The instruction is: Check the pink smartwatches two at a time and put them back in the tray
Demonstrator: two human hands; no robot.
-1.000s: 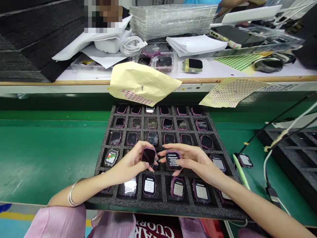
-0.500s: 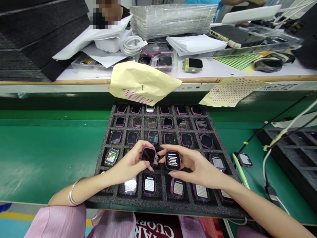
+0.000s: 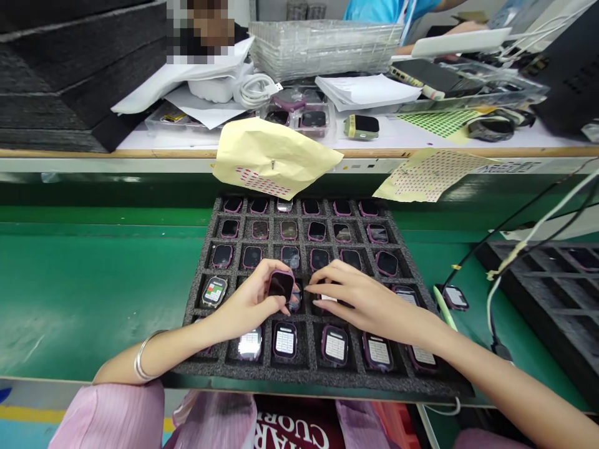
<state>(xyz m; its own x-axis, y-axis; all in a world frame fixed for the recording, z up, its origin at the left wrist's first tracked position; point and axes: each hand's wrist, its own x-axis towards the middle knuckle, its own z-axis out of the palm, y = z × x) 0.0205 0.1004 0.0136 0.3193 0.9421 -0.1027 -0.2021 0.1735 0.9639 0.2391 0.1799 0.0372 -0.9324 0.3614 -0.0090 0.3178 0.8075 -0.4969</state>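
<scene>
My left hand (image 3: pixel 258 294) is closed around a purple-framed smartwatch (image 3: pixel 281 284), its dark screen facing up. Over the black foam tray (image 3: pixel 303 369), my right hand (image 3: pixel 360 298) is spread with its fingers apart. Under those fingers a watch with a lit screen (image 3: pixel 329 298) lies in a compartment, mostly covered. Several watches with white lists on their screens fill the front row, such as a purple watch (image 3: pixel 335 345). Dark-screened watches (image 3: pixel 320 259) occupy the back rows. A watch with a coloured screen (image 3: pixel 214 291) sits left of my left hand.
A green pen (image 3: pixel 444 308) and a lit watch (image 3: pixel 455 297) lie right of the tray, near hanging cables (image 3: pixel 510 255). Another foam tray (image 3: pixel 524 287) stands far right. Yellow sticker sheets (image 3: pixel 276 156) hang from the shelf edge. People are behind the cluttered shelf.
My right hand has lowered its lit watch into a tray compartment and let go, its fingers now spread above. My left hand still holds the dark-screened watch. The view has shifted slightly.
</scene>
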